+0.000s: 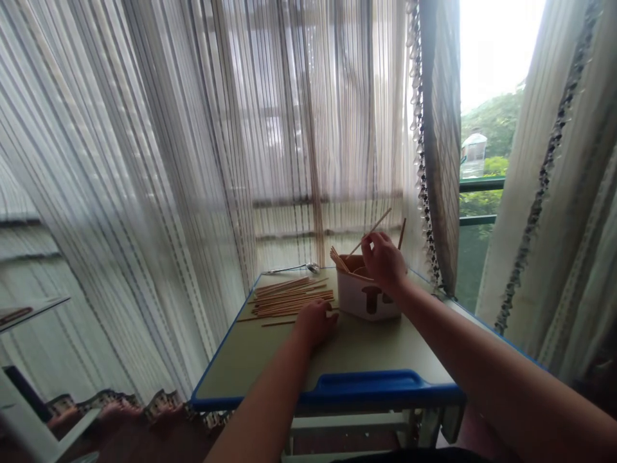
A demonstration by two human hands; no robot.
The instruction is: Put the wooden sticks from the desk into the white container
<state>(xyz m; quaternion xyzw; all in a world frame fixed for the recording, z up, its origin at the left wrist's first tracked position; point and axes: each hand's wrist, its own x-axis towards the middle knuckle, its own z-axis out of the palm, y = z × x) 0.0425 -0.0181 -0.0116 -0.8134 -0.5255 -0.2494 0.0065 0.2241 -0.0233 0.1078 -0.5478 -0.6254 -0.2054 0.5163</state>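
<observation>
Over a white container (354,297) with a brown inside, my right hand (385,260) is closed, pinching a thin wooden chopstick (380,220) that slants up to the right. More chopsticks lean out of the container, some at its left rim and one behind my hand. To the left, a loose pile of chopsticks (284,301) lies roughly sideways on the desk. At the pile's right end rests my left hand (315,321), its thumb and fingers apart, touching or very near the stick ends. The fingers' undersides are hidden.
The small desk (260,366) has a blue rim and a blue front ledge (369,381). Metal cutlery (308,267) lies at its back edge. Sheer striped curtains (193,161) hang just behind, with an uncovered window at the right. A white stand (29,411) is at the left.
</observation>
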